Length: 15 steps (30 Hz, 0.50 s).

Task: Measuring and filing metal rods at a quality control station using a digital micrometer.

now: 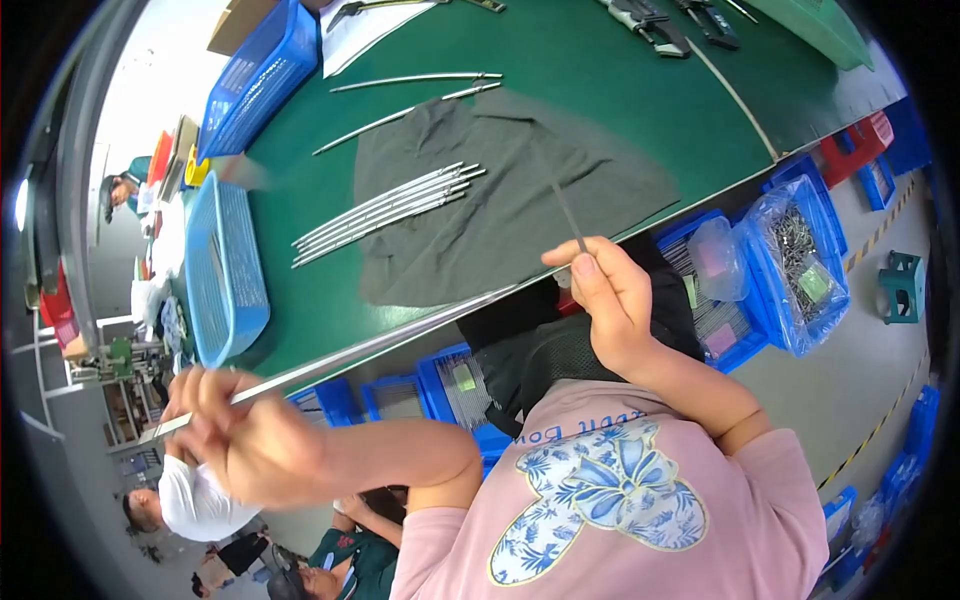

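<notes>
My left hand (pixel 250 440), slightly smeared by motion, is closed around a long silver metal rod (pixel 340 365). The rod slants along the near edge of the table, with its far end toward my right hand. My right hand (pixel 612 305) pinches a thin grey metal stick (pixel 568 212) between thumb and fingers; the stick points up over a dark grey cloth (pixel 520 220). On the cloth's left side lies a row of several silver rods (pixel 385 212). Two more rods, an upper one (pixel 415 80) and a lower one (pixel 400 118), lie beyond them.
A light blue basket (pixel 228 275) and a darker blue basket (pixel 262 80) stand at the table's left. Calipers (pixel 648 25) lie at the far edge of the green table (pixel 560 60). Blue bins of metal parts (pixel 795 260) stand below right. Other people are at lower left.
</notes>
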Each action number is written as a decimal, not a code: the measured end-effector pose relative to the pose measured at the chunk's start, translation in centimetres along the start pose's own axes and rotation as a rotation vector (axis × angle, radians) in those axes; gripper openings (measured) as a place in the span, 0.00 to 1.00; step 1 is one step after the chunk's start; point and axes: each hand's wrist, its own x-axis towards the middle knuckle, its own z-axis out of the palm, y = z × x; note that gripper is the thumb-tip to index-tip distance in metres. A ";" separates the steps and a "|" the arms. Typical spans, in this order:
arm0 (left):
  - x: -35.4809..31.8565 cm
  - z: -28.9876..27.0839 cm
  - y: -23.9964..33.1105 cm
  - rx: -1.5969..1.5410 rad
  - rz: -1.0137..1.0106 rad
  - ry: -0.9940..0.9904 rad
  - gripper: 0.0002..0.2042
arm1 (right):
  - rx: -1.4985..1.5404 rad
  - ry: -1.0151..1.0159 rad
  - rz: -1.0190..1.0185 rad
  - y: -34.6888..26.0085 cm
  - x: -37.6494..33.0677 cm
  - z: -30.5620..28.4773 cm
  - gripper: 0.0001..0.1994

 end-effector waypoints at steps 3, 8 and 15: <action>0.1 -2.8 -0.9 -0.091 -0.115 0.283 0.02 | 0.092 0.026 0.027 -0.2 -0.6 1.7 0.12; -0.7 -6.3 -2.0 -0.168 -0.133 0.431 0.02 | 0.201 -0.010 0.077 -0.7 -1.1 0.8 0.13; -2.6 -8.9 -2.7 0.218 -0.276 0.487 0.04 | -0.279 0.137 -0.123 -0.7 0.5 -1.0 0.10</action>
